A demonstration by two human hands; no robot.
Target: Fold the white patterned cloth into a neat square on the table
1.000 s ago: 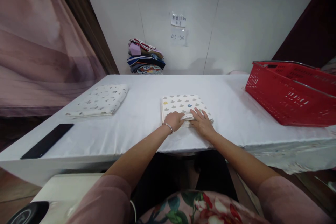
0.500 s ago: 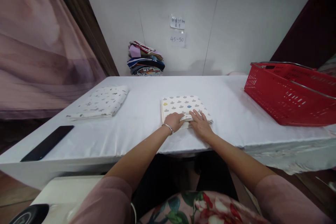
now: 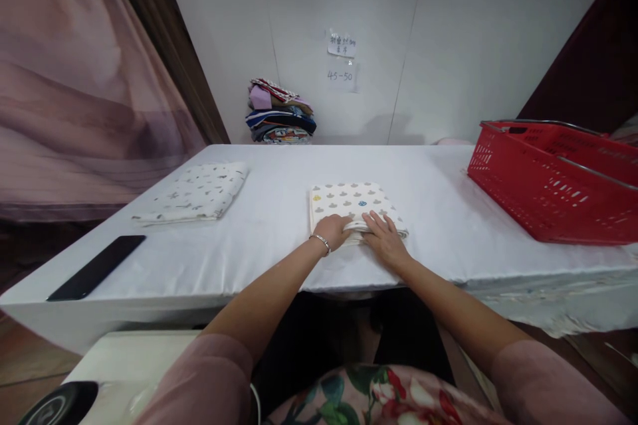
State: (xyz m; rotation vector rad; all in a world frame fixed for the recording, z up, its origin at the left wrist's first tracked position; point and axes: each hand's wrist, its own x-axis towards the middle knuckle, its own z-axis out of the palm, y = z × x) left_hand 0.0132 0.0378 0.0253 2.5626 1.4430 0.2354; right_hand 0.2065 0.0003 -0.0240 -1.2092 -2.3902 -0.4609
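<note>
A folded white cloth [image 3: 343, 199] with rows of grey cloud-like shapes, one yellow and one blue, lies on the white-covered table before me. My left hand [image 3: 332, 231] is closed on its near edge, thumb toward the middle, fingertips partly hidden. On the right part of the same edge, my right hand [image 3: 386, 240] has its fingers over the top layer and its thumb at the folded layers. Between my hands the near edge bulges up slightly, with several layers showing.
Another folded white cloth with small dark prints [image 3: 199, 191] lies at the left, behind a flat black slab [image 3: 97, 267]. A stack of folded fabrics [image 3: 280, 116] stands against the wall. At the right is a red basket [image 3: 553, 192] with metal handles.
The whole view has shifted slightly. My hands keep almost the same place on the cloth's near edge, and the cloth looks nearly unchanged.
</note>
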